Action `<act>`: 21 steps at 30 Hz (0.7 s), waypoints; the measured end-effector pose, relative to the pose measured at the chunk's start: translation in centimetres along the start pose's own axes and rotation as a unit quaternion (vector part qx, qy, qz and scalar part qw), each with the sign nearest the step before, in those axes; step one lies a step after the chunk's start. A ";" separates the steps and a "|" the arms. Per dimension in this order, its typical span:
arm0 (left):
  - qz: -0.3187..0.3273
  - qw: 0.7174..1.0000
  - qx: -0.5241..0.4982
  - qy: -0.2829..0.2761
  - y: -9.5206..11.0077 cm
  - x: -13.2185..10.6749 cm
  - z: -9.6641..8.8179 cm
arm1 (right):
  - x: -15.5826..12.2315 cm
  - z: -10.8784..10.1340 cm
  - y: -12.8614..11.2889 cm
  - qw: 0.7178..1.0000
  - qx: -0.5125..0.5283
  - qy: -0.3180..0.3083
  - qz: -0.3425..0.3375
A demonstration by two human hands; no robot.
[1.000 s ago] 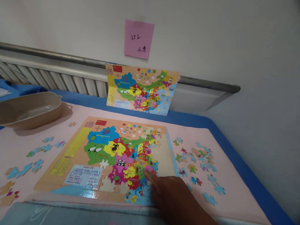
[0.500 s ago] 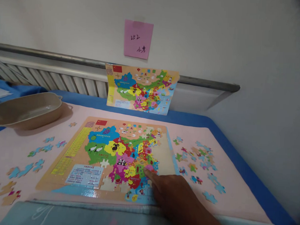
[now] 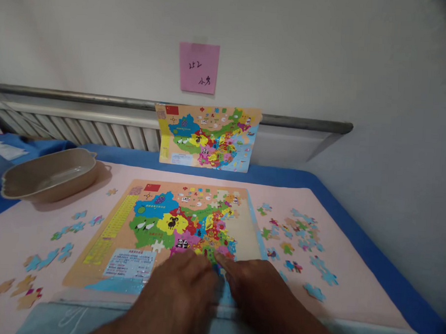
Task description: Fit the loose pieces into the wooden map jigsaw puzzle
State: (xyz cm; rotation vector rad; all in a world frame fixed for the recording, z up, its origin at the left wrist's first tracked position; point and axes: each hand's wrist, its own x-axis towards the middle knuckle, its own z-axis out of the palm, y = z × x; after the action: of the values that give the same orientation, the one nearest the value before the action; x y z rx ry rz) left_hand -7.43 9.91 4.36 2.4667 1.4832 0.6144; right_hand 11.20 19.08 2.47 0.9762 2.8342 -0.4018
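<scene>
A partly assembled jigsaw puzzle (image 3: pixel 191 215) of a colourful map of China lies flat in its tray. My left hand (image 3: pixel 183 283) lies over the lower middle of the puzzle, its fingers curled down and smeared by motion. Close beside it, my right hand (image 3: pixel 253 281) rests at the lower right of the map. Its fingers are drawn together, with a fingertip against the green and pink pieces; anything beneath them is hidden. Bare cream backing (image 3: pixel 246 232) shows along the map's right side. The hands cover the puzzle's lower part.
Loose puzzle pieces (image 3: pixel 297 229) lie scattered to the right, and more loose pieces (image 3: pixel 49 260) to the left. A brown dish (image 3: pixel 50 176) stands at the left. Behind, a printed reference map (image 3: pixel 209 137) leans against the rail (image 3: pixel 306 123), below a pink note (image 3: pixel 199 67).
My left hand has come into view and onto the puzzle beside my right hand. The right hand stays at nearly the same spot. The view has shifted slightly.
</scene>
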 end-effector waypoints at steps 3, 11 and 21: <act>-0.032 0.998 0.027 -0.046 -3.1 2.7 0.0 | 0.0 0.6 0.3 1.000 -0.019 0.015 -0.007; -0.031 0.996 0.048 -0.065 -3.5 3.6 1.1 | -0.2 1.0 0.5 0.998 -0.050 0.030 -0.001; -0.032 0.995 0.067 -0.071 -3.7 3.7 1.4 | -0.7 -0.1 0.9 0.998 -0.004 0.060 0.015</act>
State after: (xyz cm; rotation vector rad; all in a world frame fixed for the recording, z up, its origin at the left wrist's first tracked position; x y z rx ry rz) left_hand -8.21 14.94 2.66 2.4911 1.5868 0.3292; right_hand 12.35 19.38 2.47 1.0730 2.9203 -0.3393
